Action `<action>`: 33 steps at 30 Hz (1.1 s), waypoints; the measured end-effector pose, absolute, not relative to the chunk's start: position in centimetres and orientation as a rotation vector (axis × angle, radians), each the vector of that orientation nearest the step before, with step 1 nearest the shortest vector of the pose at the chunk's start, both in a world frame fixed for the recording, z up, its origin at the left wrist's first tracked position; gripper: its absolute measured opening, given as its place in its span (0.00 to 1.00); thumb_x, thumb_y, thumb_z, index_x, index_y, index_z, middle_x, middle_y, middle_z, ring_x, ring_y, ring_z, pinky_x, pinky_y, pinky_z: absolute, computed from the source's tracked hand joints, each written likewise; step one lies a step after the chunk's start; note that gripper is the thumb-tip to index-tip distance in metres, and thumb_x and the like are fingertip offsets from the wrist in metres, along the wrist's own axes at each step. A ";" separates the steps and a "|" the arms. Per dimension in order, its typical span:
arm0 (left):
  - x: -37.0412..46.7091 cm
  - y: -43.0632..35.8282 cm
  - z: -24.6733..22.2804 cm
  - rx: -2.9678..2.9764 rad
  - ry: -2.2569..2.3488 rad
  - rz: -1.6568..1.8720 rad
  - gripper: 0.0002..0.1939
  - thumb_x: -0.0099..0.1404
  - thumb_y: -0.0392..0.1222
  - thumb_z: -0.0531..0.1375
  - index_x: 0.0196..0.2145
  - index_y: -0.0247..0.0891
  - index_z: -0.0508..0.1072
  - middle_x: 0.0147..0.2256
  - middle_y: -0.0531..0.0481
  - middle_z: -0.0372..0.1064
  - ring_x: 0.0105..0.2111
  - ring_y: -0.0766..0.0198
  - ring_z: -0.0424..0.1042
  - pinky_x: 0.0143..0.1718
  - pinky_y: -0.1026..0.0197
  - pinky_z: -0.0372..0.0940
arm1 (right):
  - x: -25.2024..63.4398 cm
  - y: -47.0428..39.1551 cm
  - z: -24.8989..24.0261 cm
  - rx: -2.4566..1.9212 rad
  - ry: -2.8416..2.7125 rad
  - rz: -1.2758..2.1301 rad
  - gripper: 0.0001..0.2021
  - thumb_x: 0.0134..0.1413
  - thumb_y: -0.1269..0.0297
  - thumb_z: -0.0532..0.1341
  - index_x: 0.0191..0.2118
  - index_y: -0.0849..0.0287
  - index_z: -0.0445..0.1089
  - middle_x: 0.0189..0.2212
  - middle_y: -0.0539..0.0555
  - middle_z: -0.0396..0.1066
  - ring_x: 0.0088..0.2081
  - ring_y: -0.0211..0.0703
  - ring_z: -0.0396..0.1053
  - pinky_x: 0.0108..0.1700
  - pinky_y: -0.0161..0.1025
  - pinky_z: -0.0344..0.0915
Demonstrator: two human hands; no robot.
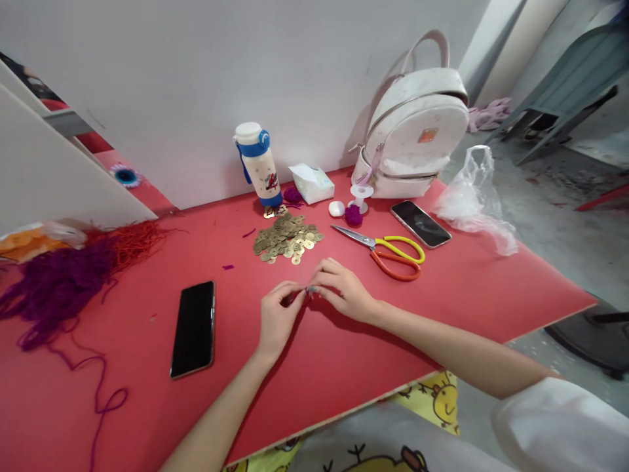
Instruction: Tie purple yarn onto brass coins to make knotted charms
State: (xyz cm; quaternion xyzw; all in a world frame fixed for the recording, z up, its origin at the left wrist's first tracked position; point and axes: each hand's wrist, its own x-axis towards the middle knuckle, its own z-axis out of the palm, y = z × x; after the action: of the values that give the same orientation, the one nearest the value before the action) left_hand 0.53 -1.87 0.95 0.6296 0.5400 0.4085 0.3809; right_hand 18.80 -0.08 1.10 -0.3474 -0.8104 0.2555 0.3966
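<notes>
My left hand (281, 313) and my right hand (344, 290) meet over the red tabletop, fingertips pinched together. A small dark piece (309, 290) shows between them; it is too small to make out. Just beyond lies a heap of brass-coloured coins (285, 237), round with holes in the middle. Scissors (381, 248) with one yellow and one orange handle lie beyond my right hand, blades towards the coins. A ball of purple yarn (353, 214) rests against a white spool (362, 192).
Black phones lie at left (193, 329) and right (420, 224). Purple yarn (63, 282) and red strands (135, 246) spread on the left. Along the wall stand a bottle (259, 167), a tissue pack (314, 185) and a white backpack (415, 134). A plastic bag (474, 196) hangs near the right edge.
</notes>
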 end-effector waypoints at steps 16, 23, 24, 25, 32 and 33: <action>0.5 -1.8 1.0 1.524 1.233 1.077 0.07 0.63 0.41 0.62 0.33 0.37 0.80 0.34 0.47 0.75 0.32 0.62 0.75 0.34 0.63 0.71 | 18.9 0.6 1.0 -0.999 -1.747 0.867 0.11 0.65 0.63 0.56 0.34 0.57 0.74 0.30 0.53 0.72 0.34 0.43 0.66 0.40 0.41 0.63; 0.5 -2.0 1.3 1.638 1.300 1.119 0.07 0.63 0.39 0.61 0.33 0.37 0.80 0.34 0.46 0.76 0.34 0.62 0.74 0.34 0.64 0.68 | 19.4 0.9 1.0 -0.878 -1.791 0.871 0.21 0.69 0.57 0.50 0.27 0.58 0.70 0.24 0.52 0.67 0.31 0.41 0.64 0.37 0.40 0.61; 0.6 -2.0 1.4 1.651 1.297 1.133 0.07 0.63 0.38 0.61 0.32 0.37 0.80 0.34 0.47 0.76 0.33 0.63 0.74 0.34 0.64 0.68 | 19.4 1.0 0.9 -0.901 -1.794 0.853 0.20 0.69 0.57 0.51 0.28 0.58 0.70 0.25 0.52 0.67 0.31 0.41 0.64 0.37 0.40 0.61; 0.6 -2.1 1.5 1.663 1.292 1.145 0.07 0.63 0.38 0.61 0.32 0.37 0.80 0.34 0.47 0.77 0.33 0.63 0.74 0.33 0.64 0.67 | 19.5 1.1 0.9 -0.926 -1.804 0.836 0.18 0.68 0.57 0.53 0.29 0.58 0.71 0.26 0.52 0.67 0.31 0.41 0.63 0.37 0.40 0.61; 0.6 -2.1 1.7 1.686 1.266 1.178 0.07 0.63 0.37 0.61 0.32 0.37 0.80 0.33 0.47 0.76 0.32 0.64 0.74 0.30 0.66 0.67 | 19.3 1.4 0.5 -0.938 -1.852 0.841 0.06 0.60 0.60 0.64 0.35 0.55 0.77 0.33 0.53 0.69 0.38 0.43 0.65 0.44 0.42 0.64; 0.6 -2.1 1.7 1.688 1.263 1.177 0.07 0.63 0.37 0.61 0.31 0.37 0.80 0.33 0.47 0.76 0.32 0.64 0.74 0.30 0.66 0.67 | 19.3 1.3 0.5 -0.941 -1.848 0.846 0.06 0.59 0.60 0.64 0.35 0.55 0.77 0.33 0.53 0.68 0.38 0.44 0.65 0.44 0.42 0.64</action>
State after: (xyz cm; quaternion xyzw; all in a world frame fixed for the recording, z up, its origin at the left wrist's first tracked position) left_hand 0.59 -2.13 1.68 0.6535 0.4889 0.4556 0.3554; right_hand 19.31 1.34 0.47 -0.3780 -0.7427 0.3400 0.4358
